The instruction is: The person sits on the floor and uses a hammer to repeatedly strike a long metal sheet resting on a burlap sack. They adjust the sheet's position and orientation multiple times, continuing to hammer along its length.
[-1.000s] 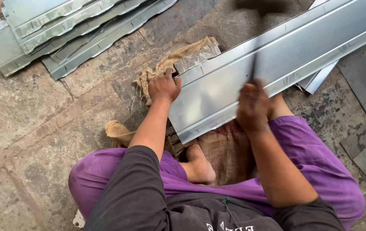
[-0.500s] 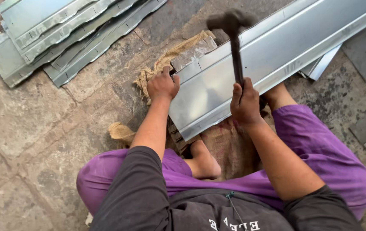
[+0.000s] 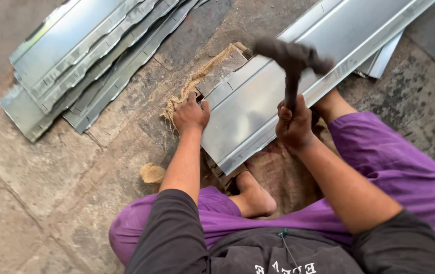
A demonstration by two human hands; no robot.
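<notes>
Head view: against half a second back, the hammer (image 3: 292, 63) has swung lower and its dark head now smears with motion just above the folded metal sheet (image 3: 258, 109), so a blow on the sheet's near section is in progress. The right hand (image 3: 294, 124) is wrapped tightly around the handle. The left hand (image 3: 191, 114) presses flat on the sheet's left corner, fingers spread, pinning it as before. The sheet is bright galvanised steel, long and ribbed with crisp bends, lying across a block padded with frayed burlap (image 3: 197, 81). Far left of the sheet lies a stack of similar profiles (image 3: 83, 61), edges wavy, on rough stained stone paving.
</notes>
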